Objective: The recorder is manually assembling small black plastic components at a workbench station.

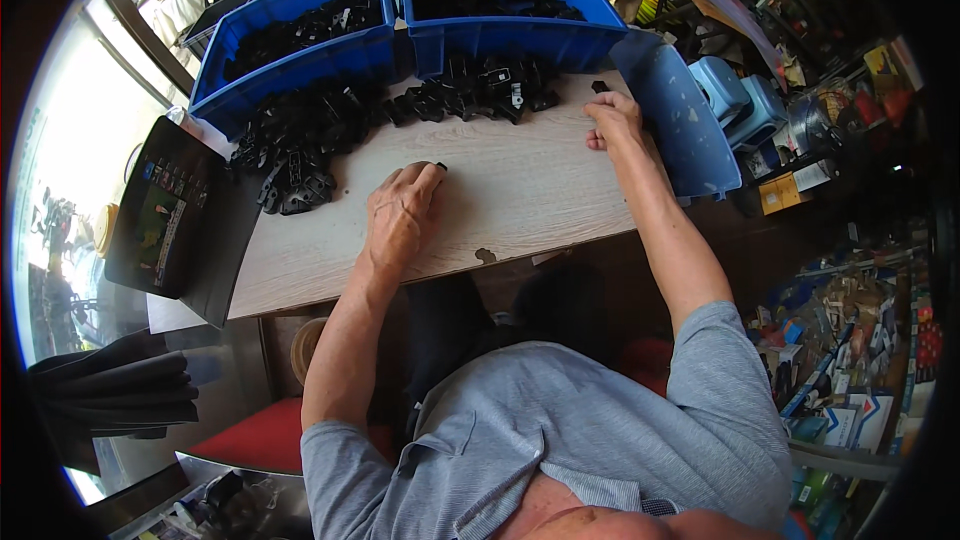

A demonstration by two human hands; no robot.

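My left hand (402,208) rests on the pale wood-grain table (530,185), its fingers curled round a small black plastic part (441,167). Only the tip of that part shows past the fingers. Over the table's right side is my right hand (614,124), fingers bent and drawn together; whether anything sits between them is hidden. Just beyond it lies a small black piece (600,87). Heaps of black plastic parts (300,140) cover the far left of the table, and more (480,90) spread along the back.
Two blue bins (515,35) (295,65) with black parts stand behind the heaps. A light-blue tub (690,130) borders the table's right edge. On the left, a tablet-like screen (160,210) leans upright. Cluttered goods (850,350) fill the lower right.
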